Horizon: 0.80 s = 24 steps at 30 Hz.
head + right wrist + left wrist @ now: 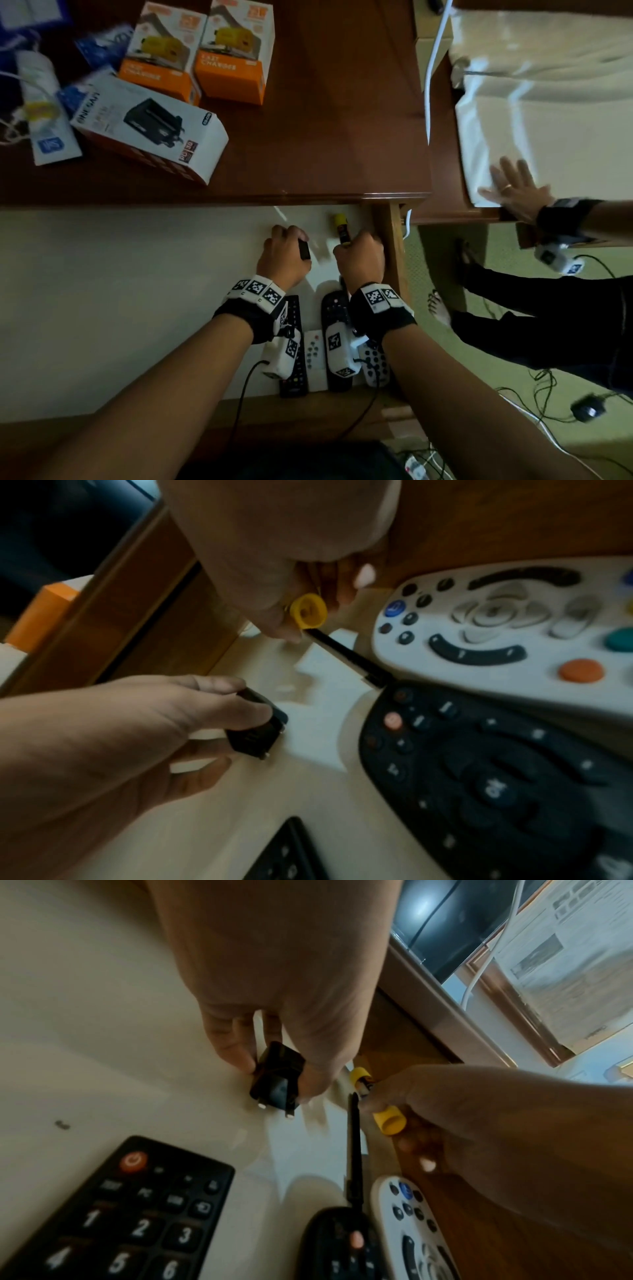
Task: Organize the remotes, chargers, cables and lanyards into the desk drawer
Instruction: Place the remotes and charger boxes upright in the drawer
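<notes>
The desk drawer (pixel 137 291) stands open, lined in white. My left hand (pixel 291 246) pinches a small black charger plug (pixel 277 1080) just above the liner, prongs pointing towards me. My right hand (pixel 356 246) grips a yellow-capped tube (pixel 387 1121) at the drawer's right wall, over a thin black stick (pixel 354 1150). Behind the hands lie several remotes: a long black remote (pixel 293 359), a small white remote (pixel 314 353), a rounded black remote (pixel 479 764) and a white remote (pixel 496 631). My wrist cameras hide parts of them in the head view.
On the desk top (pixel 325 120) stand two orange charger boxes (pixel 236 51) and a white charger box (pixel 150 126), with cables and lanyards (pixel 34 102) at the far left. Another person's hand (pixel 513 192) rests on a white sheet at right; cables trail on the floor.
</notes>
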Tool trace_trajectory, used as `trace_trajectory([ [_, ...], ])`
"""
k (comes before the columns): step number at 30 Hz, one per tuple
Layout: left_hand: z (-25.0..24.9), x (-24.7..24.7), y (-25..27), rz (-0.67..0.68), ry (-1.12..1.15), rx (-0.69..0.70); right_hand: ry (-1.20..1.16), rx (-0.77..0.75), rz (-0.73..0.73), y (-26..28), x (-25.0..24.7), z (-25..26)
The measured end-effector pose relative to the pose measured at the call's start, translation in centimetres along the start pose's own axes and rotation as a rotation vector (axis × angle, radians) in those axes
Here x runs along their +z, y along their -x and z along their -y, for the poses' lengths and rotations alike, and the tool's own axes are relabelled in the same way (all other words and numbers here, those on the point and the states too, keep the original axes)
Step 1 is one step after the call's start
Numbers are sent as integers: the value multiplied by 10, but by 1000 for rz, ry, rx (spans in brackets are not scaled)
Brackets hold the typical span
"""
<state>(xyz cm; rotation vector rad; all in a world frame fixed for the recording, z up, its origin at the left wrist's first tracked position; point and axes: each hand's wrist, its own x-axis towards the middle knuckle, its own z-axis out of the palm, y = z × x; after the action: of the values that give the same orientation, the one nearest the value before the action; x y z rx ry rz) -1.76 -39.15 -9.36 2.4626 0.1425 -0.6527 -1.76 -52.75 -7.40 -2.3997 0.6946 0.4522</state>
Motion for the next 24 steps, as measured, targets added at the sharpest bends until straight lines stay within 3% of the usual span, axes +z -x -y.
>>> trace_trajectory([
  [5, -3, 0, 6, -15, 10, -66, 34, 0, 35, 11, 1, -7],
  [10, -2, -4, 10, 33, 19, -128, 30, 81, -30, 16, -3, -14],
  [13, -5, -6, 9, 80, 53, -160, 79, 106, 12, 19, -5, -16],
  [20, -15, -1, 5, 124, 151, -110, 140, 69, 84, 19, -12, -9],
  [24, -18, 3, 5, 79, 222, -106, 77, -40, -46, 35, -34, -8],
])
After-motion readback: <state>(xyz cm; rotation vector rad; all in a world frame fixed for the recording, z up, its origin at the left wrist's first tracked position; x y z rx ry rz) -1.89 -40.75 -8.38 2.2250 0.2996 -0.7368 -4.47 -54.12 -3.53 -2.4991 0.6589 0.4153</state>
